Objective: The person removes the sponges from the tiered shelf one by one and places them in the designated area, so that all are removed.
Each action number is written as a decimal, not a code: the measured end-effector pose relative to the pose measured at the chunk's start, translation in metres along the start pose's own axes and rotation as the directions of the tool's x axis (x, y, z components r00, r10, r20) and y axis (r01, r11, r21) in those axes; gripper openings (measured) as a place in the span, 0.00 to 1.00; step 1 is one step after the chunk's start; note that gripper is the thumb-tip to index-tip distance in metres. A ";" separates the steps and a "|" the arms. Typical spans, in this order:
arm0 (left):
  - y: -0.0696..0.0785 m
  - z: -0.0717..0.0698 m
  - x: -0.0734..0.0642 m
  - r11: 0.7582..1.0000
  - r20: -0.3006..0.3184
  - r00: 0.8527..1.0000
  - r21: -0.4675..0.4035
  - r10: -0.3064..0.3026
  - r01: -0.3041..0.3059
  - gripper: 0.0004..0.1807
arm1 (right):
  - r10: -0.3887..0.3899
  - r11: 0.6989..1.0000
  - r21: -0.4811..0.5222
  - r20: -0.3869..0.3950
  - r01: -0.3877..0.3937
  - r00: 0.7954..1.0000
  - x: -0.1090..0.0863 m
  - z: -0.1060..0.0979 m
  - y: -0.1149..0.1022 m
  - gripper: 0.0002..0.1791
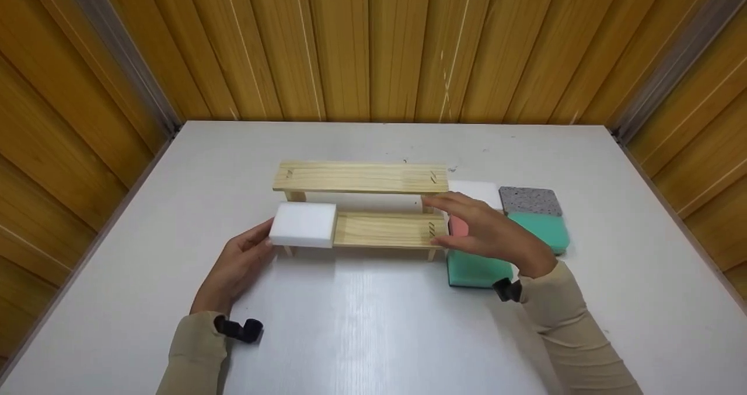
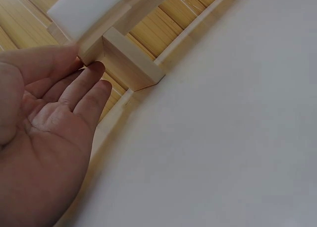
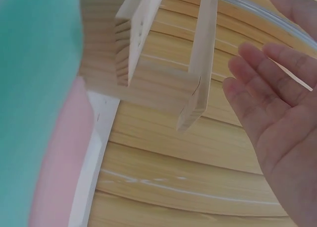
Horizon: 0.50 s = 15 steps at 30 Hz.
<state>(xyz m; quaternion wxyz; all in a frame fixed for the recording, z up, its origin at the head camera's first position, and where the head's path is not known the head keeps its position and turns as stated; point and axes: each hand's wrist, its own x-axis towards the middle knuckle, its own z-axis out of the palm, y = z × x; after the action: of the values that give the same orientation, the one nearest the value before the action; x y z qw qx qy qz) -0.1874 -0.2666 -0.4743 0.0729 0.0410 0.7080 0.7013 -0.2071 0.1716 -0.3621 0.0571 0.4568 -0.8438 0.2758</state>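
A two-tier wooden rack (image 1: 385,230) stands mid-table. On the left part of its lower board lies a white sponge block (image 1: 303,224). My left hand (image 1: 236,264) is at the left end of that board, beside the sponge; in the left wrist view the extended fingers (image 2: 81,85) and thumb meet the board's end near the leg. Over at the rack's right end is my right hand (image 1: 490,231), fingers spread and thumb apart, holding nothing. The right wrist view has its palm (image 3: 292,138) facing the rack, apart from the wood.
To the rack's right lie a grey speckled sponge (image 1: 531,201), a second white block (image 1: 478,192), a green sponge (image 1: 545,231), another green one (image 1: 475,269) and a pink one (image 1: 458,226) partly hidden by my hand. Wood-patterned walls (image 1: 397,45) border the white table (image 1: 350,336).
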 end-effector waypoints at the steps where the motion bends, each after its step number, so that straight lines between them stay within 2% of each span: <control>1: 0.000 0.000 0.000 1.000 0.003 1.000 -0.001 -0.001 0.001 0.35 | -0.005 1.000 0.009 0.004 0.005 1.000 0.002 0.001 -0.001 0.35; 3: 0.000 0.000 0.000 1.000 0.007 1.000 -0.007 -0.001 0.001 0.36 | 0.001 1.000 0.020 0.022 -0.001 1.000 0.007 0.002 -0.004 0.35; 11: 0.001 -0.001 0.000 1.000 0.006 1.000 -0.006 -0.012 0.012 0.36 | 0.094 0.991 0.089 0.094 -0.103 0.991 0.031 0.009 -0.018 0.36; 15: 0.001 -0.001 0.000 0.998 0.013 1.000 -0.056 -0.016 0.017 0.35 | 0.109 0.989 0.087 0.107 -0.119 0.988 0.042 0.016 -0.022 0.36</control>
<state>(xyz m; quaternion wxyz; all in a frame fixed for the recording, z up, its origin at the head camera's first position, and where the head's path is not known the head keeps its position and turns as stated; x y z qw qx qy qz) -0.1874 -0.2671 -0.4731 0.0841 0.0375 0.6880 0.7199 -0.2118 0.1229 -0.3518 -0.0233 0.4235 -0.8566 0.2938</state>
